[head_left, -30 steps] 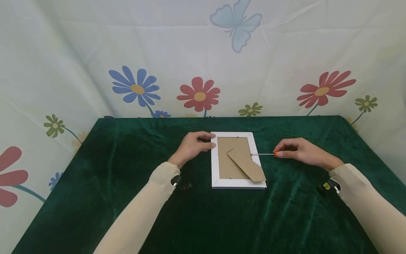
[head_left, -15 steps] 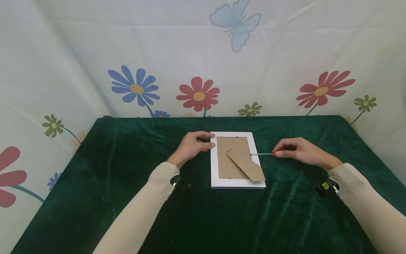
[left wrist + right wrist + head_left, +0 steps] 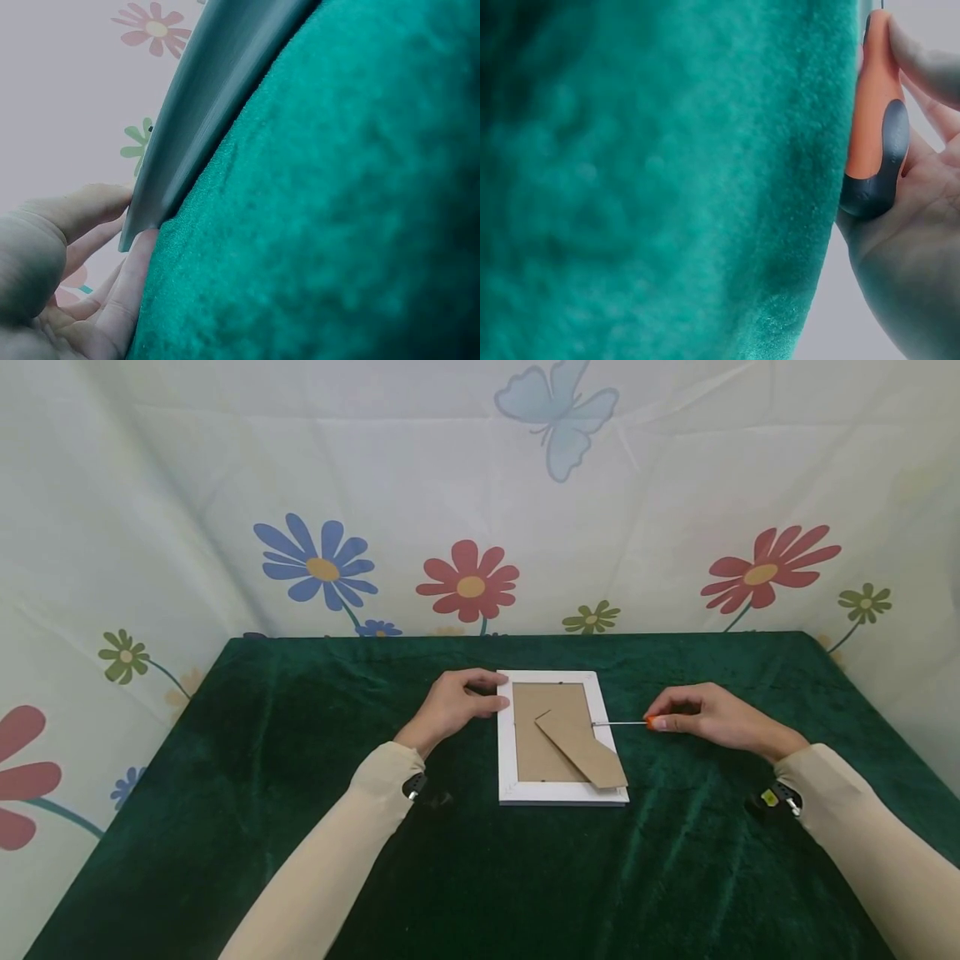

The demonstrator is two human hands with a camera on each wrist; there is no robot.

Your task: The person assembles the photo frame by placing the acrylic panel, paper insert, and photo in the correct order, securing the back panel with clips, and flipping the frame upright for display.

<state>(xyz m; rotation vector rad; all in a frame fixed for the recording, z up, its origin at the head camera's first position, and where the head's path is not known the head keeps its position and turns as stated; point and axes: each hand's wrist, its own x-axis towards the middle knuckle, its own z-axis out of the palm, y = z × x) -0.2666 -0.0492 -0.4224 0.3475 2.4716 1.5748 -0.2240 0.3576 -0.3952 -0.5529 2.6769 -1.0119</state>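
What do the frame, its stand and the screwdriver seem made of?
Frame: wood or plastic, hard to tell; smooth and evenly white.
Stand: probably fibreboard or card; flat, thin, matte brown.
Screwdriver handle: probably plastic, perhaps part rubber, being smooth orange and black; shaft likely metal, thin and silvery.

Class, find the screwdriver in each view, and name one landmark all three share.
Head: screwdriver right of centre, its tip at the right side of the picture frame.
Left wrist: not in the picture.
Right wrist: its handle, upper right, in the right hand.
Shared landmark: green cloth.
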